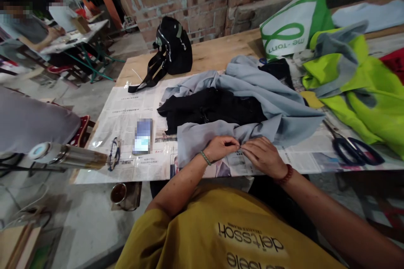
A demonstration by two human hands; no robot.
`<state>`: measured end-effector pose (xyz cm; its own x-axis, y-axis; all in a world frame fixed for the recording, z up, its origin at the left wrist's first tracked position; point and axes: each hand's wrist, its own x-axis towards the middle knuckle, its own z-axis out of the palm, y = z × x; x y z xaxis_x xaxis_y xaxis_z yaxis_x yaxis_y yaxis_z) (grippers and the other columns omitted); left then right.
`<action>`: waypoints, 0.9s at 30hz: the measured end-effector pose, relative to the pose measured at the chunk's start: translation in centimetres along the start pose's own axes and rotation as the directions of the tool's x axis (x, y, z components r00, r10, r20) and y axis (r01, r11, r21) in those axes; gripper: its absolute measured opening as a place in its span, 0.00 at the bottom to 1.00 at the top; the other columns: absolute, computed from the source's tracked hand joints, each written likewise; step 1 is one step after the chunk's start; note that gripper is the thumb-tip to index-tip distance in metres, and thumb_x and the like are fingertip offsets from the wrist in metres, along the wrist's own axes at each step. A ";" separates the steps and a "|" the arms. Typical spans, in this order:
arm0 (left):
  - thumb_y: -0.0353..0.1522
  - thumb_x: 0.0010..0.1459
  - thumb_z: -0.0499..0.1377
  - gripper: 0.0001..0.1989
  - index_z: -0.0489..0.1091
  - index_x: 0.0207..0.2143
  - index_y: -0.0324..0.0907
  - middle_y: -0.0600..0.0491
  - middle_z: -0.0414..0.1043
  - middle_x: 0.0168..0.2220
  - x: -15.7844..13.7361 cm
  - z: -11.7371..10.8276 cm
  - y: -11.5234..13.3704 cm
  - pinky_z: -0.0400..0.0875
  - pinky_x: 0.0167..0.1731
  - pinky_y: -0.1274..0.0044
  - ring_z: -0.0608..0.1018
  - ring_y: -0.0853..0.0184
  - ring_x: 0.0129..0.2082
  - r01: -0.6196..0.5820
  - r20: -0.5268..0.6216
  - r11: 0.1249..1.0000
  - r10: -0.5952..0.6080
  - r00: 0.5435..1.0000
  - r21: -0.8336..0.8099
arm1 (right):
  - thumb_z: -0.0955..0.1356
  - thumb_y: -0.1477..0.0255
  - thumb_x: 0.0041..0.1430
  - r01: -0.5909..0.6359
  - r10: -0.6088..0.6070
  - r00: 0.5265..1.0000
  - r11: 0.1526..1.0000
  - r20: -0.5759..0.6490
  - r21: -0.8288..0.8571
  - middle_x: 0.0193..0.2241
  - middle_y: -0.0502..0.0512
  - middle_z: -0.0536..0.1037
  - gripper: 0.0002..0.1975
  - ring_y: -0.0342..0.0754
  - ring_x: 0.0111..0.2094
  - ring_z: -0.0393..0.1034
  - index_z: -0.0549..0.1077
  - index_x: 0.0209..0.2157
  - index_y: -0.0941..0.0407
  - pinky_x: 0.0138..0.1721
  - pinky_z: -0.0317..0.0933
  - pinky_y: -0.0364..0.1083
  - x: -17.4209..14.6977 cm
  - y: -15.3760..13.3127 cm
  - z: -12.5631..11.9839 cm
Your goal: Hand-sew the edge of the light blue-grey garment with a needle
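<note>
My left hand (221, 148), with a green bracelet at the wrist, is closed in a pinch at the near edge of a grey cloth garment (195, 134). Fingertip to fingertip with it, my right hand (264, 155) is also pinched, a red beaded bracelet on its wrist. Whatever lies between the fingers is too small to make out. A black cloth piece (214, 107) rests on the grey garment just beyond my hands. To the right lie large scissors (352, 147) with dark blue handles.
Newspaper under clear plastic covers the table (126, 109). A phone (142, 136) and steel flask (72, 157) lie left; a black backpack (179, 46) sits behind. At right are a green-white bag (293, 29) and yellow-green garment (360, 88). People sit at another table (91, 33).
</note>
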<state>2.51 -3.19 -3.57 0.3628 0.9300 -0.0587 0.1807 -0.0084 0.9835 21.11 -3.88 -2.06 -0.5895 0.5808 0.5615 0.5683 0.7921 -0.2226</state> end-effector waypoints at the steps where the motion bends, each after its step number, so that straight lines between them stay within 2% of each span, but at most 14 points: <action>1: 0.27 0.50 0.59 0.04 0.74 0.30 0.37 0.55 0.75 0.28 0.0 0.0 0.0 0.70 0.35 0.79 0.73 0.72 0.29 0.005 -0.001 1.000 -0.005 1.000 0.004 | 0.62 0.73 0.60 -0.006 0.006 1.000 1.000 0.001 0.005 0.30 0.55 0.77 0.09 0.48 0.33 0.70 0.74 0.33 0.54 0.37 0.63 0.50 0.0 0.0 0.1; 7: 0.26 0.51 0.59 0.03 0.74 0.28 0.37 0.55 0.74 0.27 0.2 0.0 -0.1 0.69 0.34 0.80 0.73 0.73 0.28 -0.002 -0.004 1.000 0.002 1.000 -0.015 | 0.60 0.74 0.61 -0.011 0.011 1.000 1.000 0.007 0.007 0.30 0.56 0.77 0.11 0.48 0.33 0.70 0.73 0.32 0.54 0.36 0.62 0.50 -0.2 -0.3 0.4; 13: 0.25 0.52 0.58 0.04 0.73 0.28 0.36 0.54 0.74 0.27 0.2 0.0 0.0 0.68 0.33 0.80 0.72 0.73 0.27 0.017 -0.017 0.999 -0.018 1.000 -0.050 | 0.62 0.79 0.58 0.082 -0.075 0.990 0.995 -0.123 0.058 0.32 0.57 0.77 0.08 0.49 0.34 0.70 0.71 0.36 0.56 0.36 0.63 0.50 0.2 -1.1 0.0; 18: 0.25 0.51 0.59 0.03 0.72 0.28 0.36 0.55 0.73 0.26 0.2 -0.2 -0.1 0.68 0.33 0.80 0.71 0.74 0.27 0.015 0.018 0.996 -0.014 1.000 -0.090 | 0.60 0.79 0.59 0.068 -0.063 0.994 0.996 -0.085 0.063 0.31 0.57 0.77 0.10 0.49 0.34 0.70 0.71 0.36 0.55 0.37 0.64 0.50 0.3 -1.2 0.3; 22: 0.26 0.51 0.59 0.03 0.72 0.27 0.35 0.55 0.72 0.26 0.2 -0.2 -0.4 0.67 0.33 0.79 0.71 0.74 0.27 -0.005 0.054 0.997 0.009 0.999 -0.077 | 0.59 0.77 0.60 0.008 0.001 0.996 0.994 -0.087 0.107 0.30 0.57 0.76 0.10 0.49 0.33 0.70 0.71 0.35 0.54 0.36 0.65 0.51 0.3 -1.4 0.3; 27: 0.26 0.52 0.58 0.03 0.72 0.26 0.35 0.56 0.71 0.25 0.3 0.0 -0.7 0.66 0.32 0.80 0.70 0.74 0.27 -0.027 0.060 0.998 0.031 0.998 -0.064 | 0.63 0.74 0.60 -0.156 0.214 0.964 0.937 -0.159 0.312 0.33 0.55 0.77 0.05 0.49 0.35 0.72 0.70 0.36 0.53 0.39 0.66 0.50 1.8 -2.5 -1.6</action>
<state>2.50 -2.87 -4.32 0.4222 0.9057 -0.0381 0.1121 -0.0104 0.9936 19.54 -5.16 0.80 -0.3555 0.6990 0.6205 0.4452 0.7103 -0.5452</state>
